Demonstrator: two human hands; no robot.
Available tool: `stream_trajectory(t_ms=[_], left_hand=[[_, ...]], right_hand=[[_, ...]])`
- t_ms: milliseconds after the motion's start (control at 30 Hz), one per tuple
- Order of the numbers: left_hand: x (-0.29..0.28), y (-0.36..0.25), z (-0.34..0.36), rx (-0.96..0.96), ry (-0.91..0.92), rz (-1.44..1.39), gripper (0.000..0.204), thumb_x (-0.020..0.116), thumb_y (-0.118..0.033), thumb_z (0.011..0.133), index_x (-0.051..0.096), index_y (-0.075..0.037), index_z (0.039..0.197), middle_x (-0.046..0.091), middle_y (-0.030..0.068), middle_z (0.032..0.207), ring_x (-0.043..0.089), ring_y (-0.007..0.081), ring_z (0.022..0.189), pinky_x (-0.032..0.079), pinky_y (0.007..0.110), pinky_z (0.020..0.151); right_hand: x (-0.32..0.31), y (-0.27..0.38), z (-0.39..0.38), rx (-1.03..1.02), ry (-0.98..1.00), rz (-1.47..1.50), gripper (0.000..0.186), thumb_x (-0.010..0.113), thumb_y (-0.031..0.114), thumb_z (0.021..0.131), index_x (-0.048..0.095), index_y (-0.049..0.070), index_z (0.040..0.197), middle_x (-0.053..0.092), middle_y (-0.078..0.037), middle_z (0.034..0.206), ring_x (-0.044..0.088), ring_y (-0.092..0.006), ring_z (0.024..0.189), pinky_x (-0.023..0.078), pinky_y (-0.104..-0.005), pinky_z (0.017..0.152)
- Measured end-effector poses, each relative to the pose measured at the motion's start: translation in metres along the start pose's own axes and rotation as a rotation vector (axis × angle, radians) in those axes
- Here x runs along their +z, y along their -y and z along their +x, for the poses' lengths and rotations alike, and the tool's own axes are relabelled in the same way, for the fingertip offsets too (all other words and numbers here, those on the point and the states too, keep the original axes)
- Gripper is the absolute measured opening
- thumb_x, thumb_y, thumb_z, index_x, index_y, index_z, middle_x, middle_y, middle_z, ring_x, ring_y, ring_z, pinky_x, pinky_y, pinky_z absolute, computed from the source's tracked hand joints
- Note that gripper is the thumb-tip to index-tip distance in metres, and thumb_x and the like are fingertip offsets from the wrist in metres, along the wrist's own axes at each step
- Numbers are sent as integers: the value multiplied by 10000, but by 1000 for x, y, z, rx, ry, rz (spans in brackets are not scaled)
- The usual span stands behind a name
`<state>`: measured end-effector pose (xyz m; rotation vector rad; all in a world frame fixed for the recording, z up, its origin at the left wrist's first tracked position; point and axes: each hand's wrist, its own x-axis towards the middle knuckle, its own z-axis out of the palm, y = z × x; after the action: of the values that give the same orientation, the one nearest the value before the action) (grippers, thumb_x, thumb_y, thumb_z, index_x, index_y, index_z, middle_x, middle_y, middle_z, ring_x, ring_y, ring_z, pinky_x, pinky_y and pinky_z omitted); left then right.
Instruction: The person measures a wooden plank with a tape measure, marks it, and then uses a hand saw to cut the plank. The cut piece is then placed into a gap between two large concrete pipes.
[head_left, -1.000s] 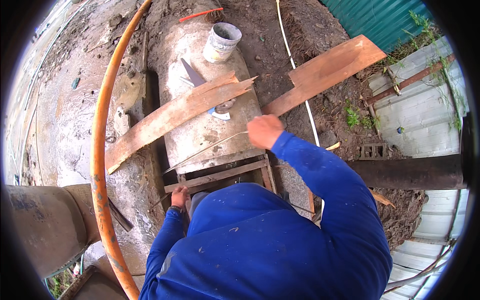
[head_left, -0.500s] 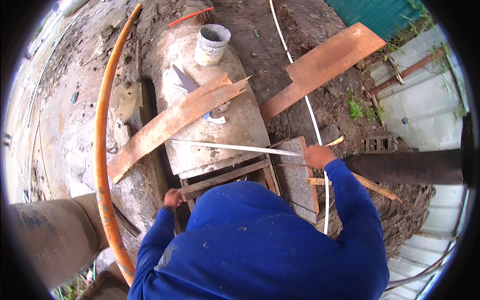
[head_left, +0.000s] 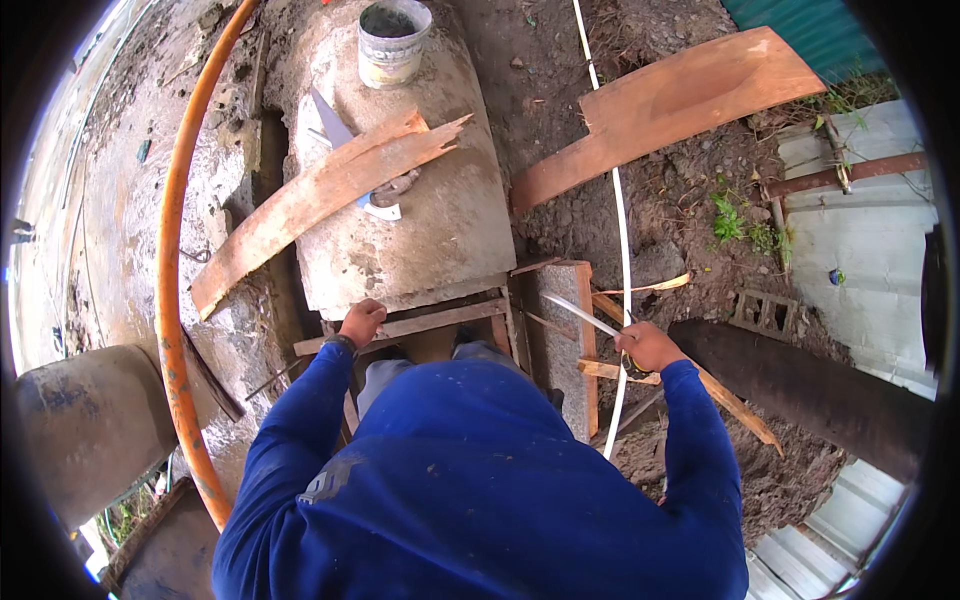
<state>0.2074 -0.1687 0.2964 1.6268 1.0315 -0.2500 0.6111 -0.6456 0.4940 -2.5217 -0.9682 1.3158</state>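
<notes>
My right hand (head_left: pixel 645 345) is closed round a tape measure (head_left: pixel 632 362) with a yellow-and-black case; a short length of its pale blade (head_left: pixel 583 315) sticks out up and left. My left hand (head_left: pixel 362 322) has its fingers curled at the front edge of a concrete block (head_left: pixel 400 270), just above a wooden frame (head_left: pixel 430 322); what is in them, if anything, cannot be made out. On the block lie a split plywood strip (head_left: pixel 290 205), a handsaw (head_left: pixel 332 118) partly under it, and a stained white bucket (head_left: pixel 390 55).
An orange hose (head_left: pixel 170 300) runs along the left. To the right are a broad plywood board (head_left: pixel 700 85), white pipe (head_left: pixel 619 220), speckled slab (head_left: pixel 575 395), hollow block (head_left: pixel 765 310), dark pipe (head_left: pixel 800 390) and metal sheeting (head_left: pixel 850 240). My legs (head_left: pixel 385 375) stand within the frame's opening.
The long blade that stretched across the block has shortened. My right hand has moved right and down from the block. My left hand has risen to the block's front edge.
</notes>
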Motion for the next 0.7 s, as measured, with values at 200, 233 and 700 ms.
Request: stream_trajectory(t_ms=[200, 233, 700], left_hand=[[18, -44, 19, 235, -209, 280, 229, 684, -230, 968, 752, -28, 1051, 772, 196, 1031, 752, 358, 976, 579, 423, 887], [19, -65, 19, 248, -230, 276, 211, 687, -222, 964, 747, -34, 1039, 769, 194, 1039, 748, 365, 975, 578, 429, 881], [154, -219, -8, 331, 410, -340, 126, 693, -120, 1050, 637, -39, 1129, 675, 22, 984, 640, 129, 929, 547, 326, 862]], right_hand=[[-32, -70, 31, 82, -129, -114, 442, 574, 395, 1033, 752, 10, 910, 720, -288, 952, 679, -499, 966, 510, -594, 892], [-38, -74, 45, 64, -152, -115, 440, 576, 392, 1036, 750, 7, 912, 717, -289, 944, 677, -500, 957, 510, -596, 881], [27, 119, 155, -592, 177, 352, 402, 643, 361, 1035, 692, -23, 924, 648, -274, 814, 635, -492, 780, 493, -531, 689]])
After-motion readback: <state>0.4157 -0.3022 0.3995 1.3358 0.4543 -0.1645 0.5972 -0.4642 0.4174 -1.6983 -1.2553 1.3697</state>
